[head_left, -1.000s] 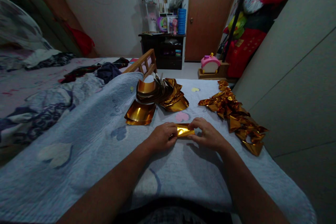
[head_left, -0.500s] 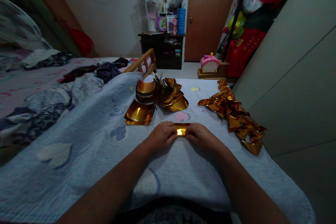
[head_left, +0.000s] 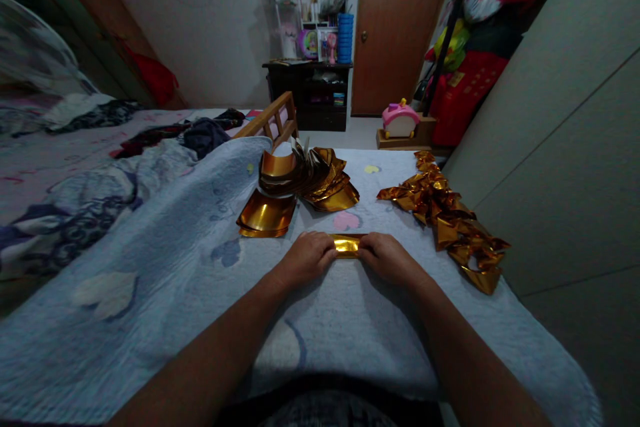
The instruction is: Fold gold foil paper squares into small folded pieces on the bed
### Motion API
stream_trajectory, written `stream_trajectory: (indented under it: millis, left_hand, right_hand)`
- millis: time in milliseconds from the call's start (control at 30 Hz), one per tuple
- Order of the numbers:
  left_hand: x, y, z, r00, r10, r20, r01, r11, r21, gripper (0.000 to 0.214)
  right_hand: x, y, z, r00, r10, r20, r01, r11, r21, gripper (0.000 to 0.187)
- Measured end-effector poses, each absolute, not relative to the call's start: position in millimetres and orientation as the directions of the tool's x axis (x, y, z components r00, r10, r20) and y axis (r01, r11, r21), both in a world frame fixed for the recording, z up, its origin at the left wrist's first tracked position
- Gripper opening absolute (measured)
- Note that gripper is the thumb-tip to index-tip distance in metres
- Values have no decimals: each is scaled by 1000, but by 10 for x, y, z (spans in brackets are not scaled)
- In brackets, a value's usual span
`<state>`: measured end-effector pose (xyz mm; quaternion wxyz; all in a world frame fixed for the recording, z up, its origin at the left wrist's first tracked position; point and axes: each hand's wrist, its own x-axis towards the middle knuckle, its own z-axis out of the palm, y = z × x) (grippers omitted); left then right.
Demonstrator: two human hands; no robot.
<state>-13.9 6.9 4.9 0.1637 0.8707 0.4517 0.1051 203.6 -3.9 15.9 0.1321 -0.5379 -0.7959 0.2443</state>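
Observation:
A small folded piece of gold foil paper (head_left: 347,244) lies on the light blue quilt (head_left: 200,280) in front of me. My left hand (head_left: 305,257) grips its left end with curled fingers. Its right end is gripped the same way by my right hand (head_left: 387,259). Both hands press the paper down against the quilt. Just beyond them sits a stack of flat gold sheets (head_left: 267,215), and behind that a heap of curved gold sheets (head_left: 315,177).
A pile of folded gold paper pieces (head_left: 450,220) trails along the right side of the quilt, close to a grey wall. A wooden bed rail (head_left: 273,120) rises behind the sheets. Clothes lie on the bed at left. A dark cabinet and a door stand at the back.
My hands have drawn closer together over the gold paper, covering more of it than a second ago. The paper now lies flatter on the quilt.

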Motion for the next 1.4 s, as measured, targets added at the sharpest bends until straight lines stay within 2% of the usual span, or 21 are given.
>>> stream_trajectory:
  millis: [433, 733, 1200, 1400]
  left_hand:
    - [-90, 34, 71, 445, 895, 6, 844, -422, 330, 21]
    - [-58, 20, 72, 438, 899, -5, 863, -419, 281, 23]
    - [-32, 8, 43, 386, 922, 27, 875, -375, 304, 12]
    - [-2, -15, 66, 368, 930, 6, 898, -357, 257, 16]
  right_hand:
    - [1969, -38, 186, -252, 959, -132, 895, 179, -408, 20]
    - [1948, -31, 162, -226, 965, -132, 914, 163, -373, 21]
    - [1922, -41, 174, -207, 969, -138, 926, 148, -348, 20]
    - [1921, -37, 157, -208, 970, -129, 924, 151, -352, 19]
